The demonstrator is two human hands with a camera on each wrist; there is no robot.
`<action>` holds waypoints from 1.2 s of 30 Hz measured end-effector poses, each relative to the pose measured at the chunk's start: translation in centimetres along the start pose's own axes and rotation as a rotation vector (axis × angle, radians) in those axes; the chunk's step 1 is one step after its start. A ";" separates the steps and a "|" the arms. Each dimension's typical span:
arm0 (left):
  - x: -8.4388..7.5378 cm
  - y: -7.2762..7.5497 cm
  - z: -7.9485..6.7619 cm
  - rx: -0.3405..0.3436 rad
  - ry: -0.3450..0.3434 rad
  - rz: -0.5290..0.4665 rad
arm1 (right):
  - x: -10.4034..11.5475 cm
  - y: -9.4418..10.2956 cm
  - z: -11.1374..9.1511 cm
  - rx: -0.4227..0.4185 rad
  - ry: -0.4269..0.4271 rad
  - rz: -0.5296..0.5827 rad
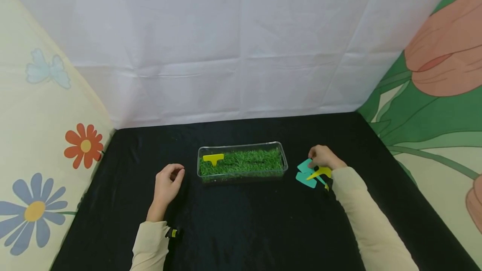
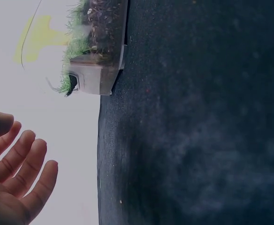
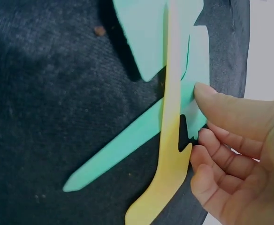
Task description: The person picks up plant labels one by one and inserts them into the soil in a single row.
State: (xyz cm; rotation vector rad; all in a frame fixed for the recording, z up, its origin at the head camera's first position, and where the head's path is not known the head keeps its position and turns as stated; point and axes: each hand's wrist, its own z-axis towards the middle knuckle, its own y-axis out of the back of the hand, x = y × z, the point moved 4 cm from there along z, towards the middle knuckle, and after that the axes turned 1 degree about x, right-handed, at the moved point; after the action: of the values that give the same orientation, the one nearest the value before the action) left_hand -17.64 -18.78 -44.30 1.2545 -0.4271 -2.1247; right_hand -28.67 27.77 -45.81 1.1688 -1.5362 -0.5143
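Observation:
My right hand (image 1: 324, 157) is over a small pile of T-shaped plant labels at the right of the table. In the right wrist view its thumb lies on a teal plant label (image 3: 193, 96), with the fingertips curled at that label's edge, pinching it. A yellow plant label (image 3: 172, 136) lies across the teal ones, its broad end beside my fingers. Another teal label (image 1: 306, 180) lies nearer me. My left hand (image 1: 167, 185) stays left of the planter, fingers loosely bent and holding nothing; the left wrist view shows the hand (image 2: 19, 173) with its fingers spread apart.
A clear rectangular planter (image 1: 285, 164) of green grass (image 1: 248, 160) and dark soil (image 2: 102, 28) stands mid-table. A yellow T-shaped label (image 1: 213, 157) stands upright in its left end. Black cloth (image 1: 241, 225) covers the table; a white curtain (image 1: 241, 53) hangs behind.

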 end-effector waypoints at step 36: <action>-0.1 0.3 0.0 -0.033 -0.030 0.000 | 0.6 2.4 -1.2 -0.110 0.121 0.040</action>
State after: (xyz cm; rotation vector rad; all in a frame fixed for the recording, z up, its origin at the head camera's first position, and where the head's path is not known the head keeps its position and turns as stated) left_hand -17.51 -18.99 -44.07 1.2055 -0.4034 -2.1448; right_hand -28.46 28.57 -43.21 1.0636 -1.4077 -0.4867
